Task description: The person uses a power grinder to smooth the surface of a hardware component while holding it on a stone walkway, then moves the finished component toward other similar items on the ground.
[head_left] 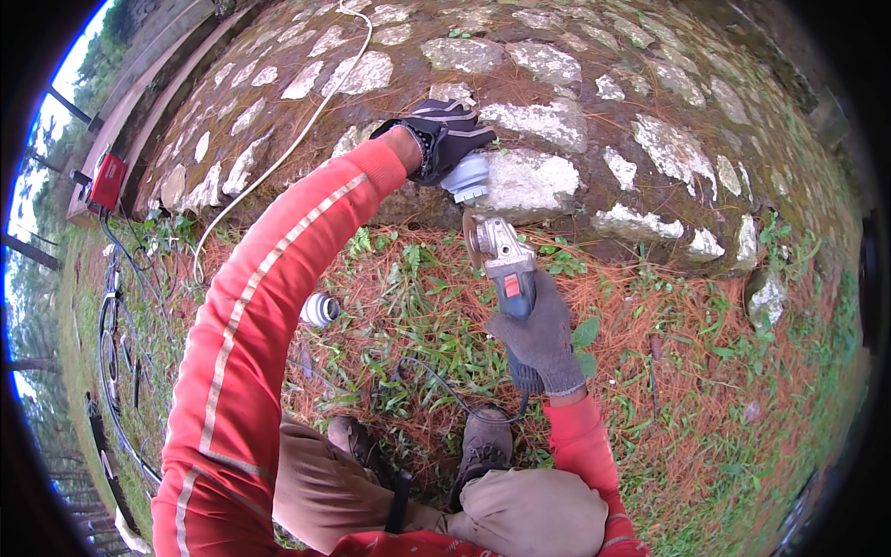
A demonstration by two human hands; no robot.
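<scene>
My left hand (450,139), in a dark glove with pale stripes, presses a grey ribbed plastic pipe fitting (467,178) against the edge of the mossy stone paving. Its fingers are closed over the fitting's top. My right hand (538,339), in a grey knit glove, is wrapped round the body of an angle grinder (506,252). The grinder's disc (471,239) stands upright just below the fitting, with a small gap between them. Whether the disc is spinning cannot be told. A second grey fitting (320,309) lies on the grass beside my left forearm.
The grinder's dark cord (445,385) loops over the grass near my boots (485,436). A white hose (278,162) runs across the stones (548,65). A red machine (108,182) with black cables (111,320) is at the far left. A thin rod (654,371) lies at right.
</scene>
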